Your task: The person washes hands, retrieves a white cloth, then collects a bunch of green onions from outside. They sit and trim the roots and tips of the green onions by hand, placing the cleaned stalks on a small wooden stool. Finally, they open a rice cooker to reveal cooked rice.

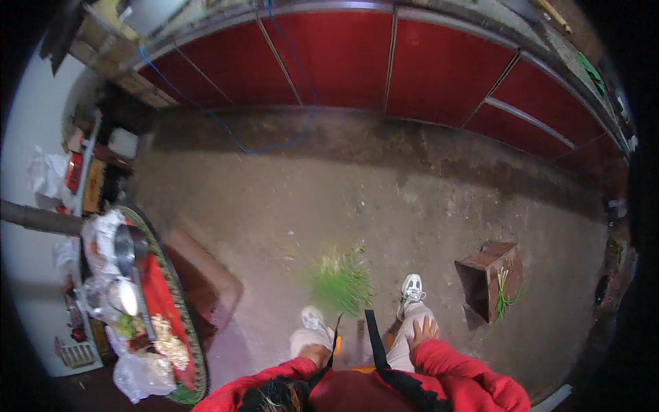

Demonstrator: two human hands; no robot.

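Observation:
My right hand lies on my right leg with its fingers spread, holding nothing. My left hand rests against my left leg; its fingers are too hidden to make out. On the floor in front of me, between my shoes, is a loose heap of long thin green vegetable stalks, partly blurred. To the right stands a brown box-like wooden stool. A small bunch of green stalks with pale ends lies against it. Neither hand touches the stalks.
At left, a red-topped table with a patterned rim bears a metal pan, plastic bags and pale chopped pieces. Beside it is a brown stool-like piece. Red cabinets line the far side; a blue cord trails there.

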